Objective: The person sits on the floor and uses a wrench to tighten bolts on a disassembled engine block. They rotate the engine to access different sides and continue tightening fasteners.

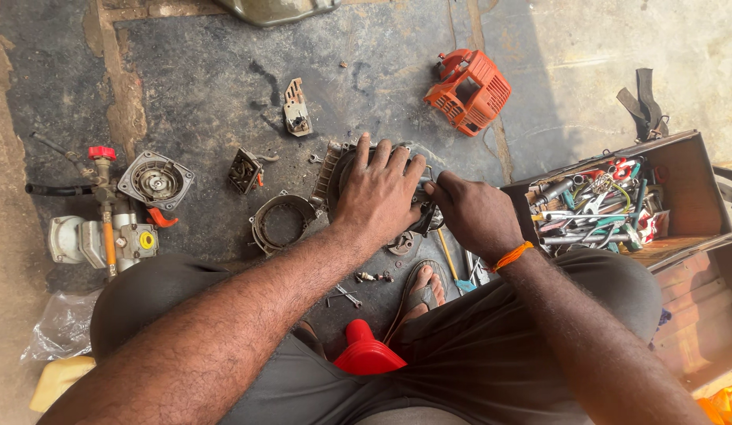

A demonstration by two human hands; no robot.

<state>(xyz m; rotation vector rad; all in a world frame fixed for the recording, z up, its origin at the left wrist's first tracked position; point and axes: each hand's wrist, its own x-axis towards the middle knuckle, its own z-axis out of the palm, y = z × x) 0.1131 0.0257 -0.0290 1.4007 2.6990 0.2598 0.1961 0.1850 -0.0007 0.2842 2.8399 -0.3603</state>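
Sitting on the dark floor mat, with the open toolbox full of tools on the right edge. The engine block is dead center, and my left hand is spread flat over it. My right hand is fisted around a dark tool just beside it. An orange cover lies in the upper middle, and a red funnel sits at the bottom.

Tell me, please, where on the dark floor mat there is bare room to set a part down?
The widest bare patch of the dark mat lies between the small grey bracket and the grey pump assembly with a red cap. Another lies between that bracket and the orange plastic engine cover. It is crowded around the left hand and right hand on the engine housing.
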